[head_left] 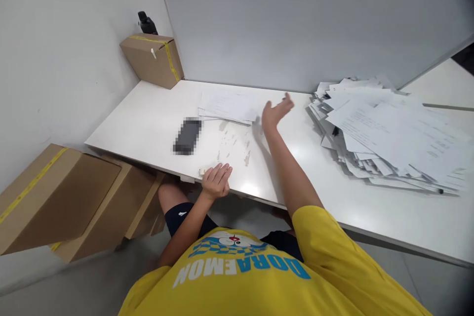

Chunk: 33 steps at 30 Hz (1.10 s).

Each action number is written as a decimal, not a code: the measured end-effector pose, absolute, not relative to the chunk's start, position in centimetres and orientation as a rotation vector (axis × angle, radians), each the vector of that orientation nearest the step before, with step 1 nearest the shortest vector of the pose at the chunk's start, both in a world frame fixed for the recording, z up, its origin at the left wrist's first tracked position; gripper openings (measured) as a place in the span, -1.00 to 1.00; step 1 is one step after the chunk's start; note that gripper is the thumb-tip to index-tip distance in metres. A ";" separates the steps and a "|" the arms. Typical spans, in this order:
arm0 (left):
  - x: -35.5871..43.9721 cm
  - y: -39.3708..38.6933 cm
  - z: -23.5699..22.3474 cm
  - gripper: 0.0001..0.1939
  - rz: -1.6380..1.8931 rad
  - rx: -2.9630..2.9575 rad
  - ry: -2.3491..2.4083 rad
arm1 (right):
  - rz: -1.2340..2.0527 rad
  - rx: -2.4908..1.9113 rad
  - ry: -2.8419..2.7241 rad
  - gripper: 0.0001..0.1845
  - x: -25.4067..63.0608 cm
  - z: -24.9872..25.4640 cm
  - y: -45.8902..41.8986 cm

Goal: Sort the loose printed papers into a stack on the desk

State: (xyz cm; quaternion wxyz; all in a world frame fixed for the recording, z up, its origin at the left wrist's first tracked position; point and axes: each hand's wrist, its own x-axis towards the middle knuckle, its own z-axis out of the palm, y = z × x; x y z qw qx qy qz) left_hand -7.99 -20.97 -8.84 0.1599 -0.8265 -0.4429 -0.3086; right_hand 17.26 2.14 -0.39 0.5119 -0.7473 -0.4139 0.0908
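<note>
My left hand [216,180] rests at the table's front edge, its fingers stretched out and close together. Just beside its fingertips lies a small whitish object [202,171], too small to name. My right hand [277,111] is over the far part of the table with fingers spread, and nothing shows in it. Left of it is a thin stack of white papers [226,105]. A dark rectangular device, blurred into blocks, perhaps a phone [187,136], lies between that stack and my left hand. Grey marks [233,144] spot the tabletop in front of the papers.
A large, untidy heap of papers [388,128] covers the right side of the white table [122,118]. At the back left stands a cardboard box [153,61] with a black object [147,23] behind it. More cardboard boxes [55,197] stand at the left below table height.
</note>
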 end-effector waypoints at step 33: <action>-7.7 -20.0 -9.0 -0.47 -1.011 -2.289 -1.397 | 0.024 -2.440 -1.493 -0.05 42.6 1.5 -17.0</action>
